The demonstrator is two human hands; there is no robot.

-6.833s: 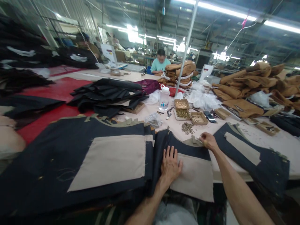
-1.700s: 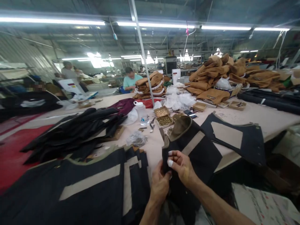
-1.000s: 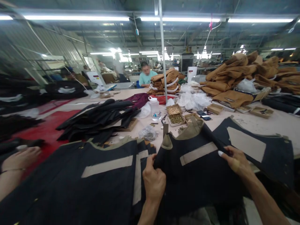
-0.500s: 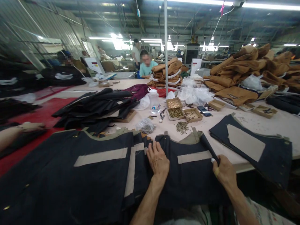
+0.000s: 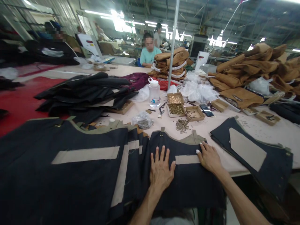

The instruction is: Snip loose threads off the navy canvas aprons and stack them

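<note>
A dark navy cloth garment piece [image 5: 187, 187] with a beige strip [image 5: 186, 160] and a khaki neck edge lies flat at the table's front. My left hand [image 5: 161, 172] rests on its left part, open, palm down with fingers spread. Over the piece's upper right side lies my right hand [image 5: 209, 156], fingers stretched out near the strip's end; something white covers its thumb tip. To the left, overlapping dark garment pieces [image 5: 82, 184] with similar strips reach the table's front. Another dark stack [image 5: 278, 165] with a beige patch lies on the right.
Small boxes of brass-coloured fittings [image 5: 176, 109], a loose metal heap [image 5: 182, 125] and a plastic bag of metal parts [image 5: 142, 120] sit beyond the piece. Behind them stand a water bottle [image 5: 154, 93] and a pole [image 5: 173, 47]. Brown garments [image 5: 253, 68] are piled at right; a co-worker [image 5: 150, 53] sits opposite.
My right hand has let go of the piece's right edge and moved up and left onto the cloth. My left hand has spread its fingers slightly lower. Another person's hand at left has left view.
</note>
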